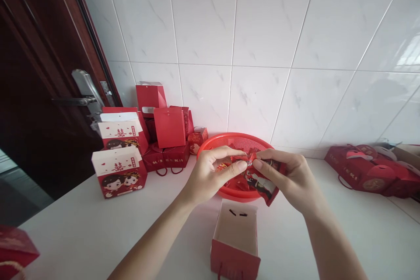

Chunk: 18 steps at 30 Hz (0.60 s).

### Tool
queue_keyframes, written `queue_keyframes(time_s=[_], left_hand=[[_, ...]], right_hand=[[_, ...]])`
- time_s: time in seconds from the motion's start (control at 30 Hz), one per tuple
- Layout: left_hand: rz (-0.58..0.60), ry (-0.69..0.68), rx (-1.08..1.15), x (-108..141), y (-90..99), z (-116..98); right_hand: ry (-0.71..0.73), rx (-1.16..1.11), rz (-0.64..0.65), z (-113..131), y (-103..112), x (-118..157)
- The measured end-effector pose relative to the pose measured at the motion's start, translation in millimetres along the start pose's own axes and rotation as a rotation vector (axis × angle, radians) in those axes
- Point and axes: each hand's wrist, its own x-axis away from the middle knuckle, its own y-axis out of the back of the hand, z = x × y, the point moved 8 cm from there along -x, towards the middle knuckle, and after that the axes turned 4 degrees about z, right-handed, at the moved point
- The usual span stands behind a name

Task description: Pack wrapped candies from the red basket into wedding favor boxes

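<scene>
Well, red boxes [169,127] stand left. The left hand [209,175] pinches a red wrapper [250,159] over the basket [234,134], behind an open box [234,261]. The right hand [292,179] pinches it too, with a picture packet [264,186]. Gathering both seems the step; moving them needs steady fingers.

We see glossy, film-like plastic on the crinkled wrapper [251,159] and printed packet [267,183], smooth perforated plastic in the basket [239,197], and matt paperboard inside the open box [236,229]. The wall tiles [203,17] gleam; the door [36,43] looks like varnished wood (its handle [87,89], we notice, is silvery metal).
</scene>
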Motion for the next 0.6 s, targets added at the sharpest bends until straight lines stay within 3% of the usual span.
queue_keyframes(time_s=[0.6], left_hand=[[0.036,-0.034,-0.209,3.7,-7.8,-6.9]], right_hand=[[0.056,0.091,-0.008,5.8,-6.1,0.0]])
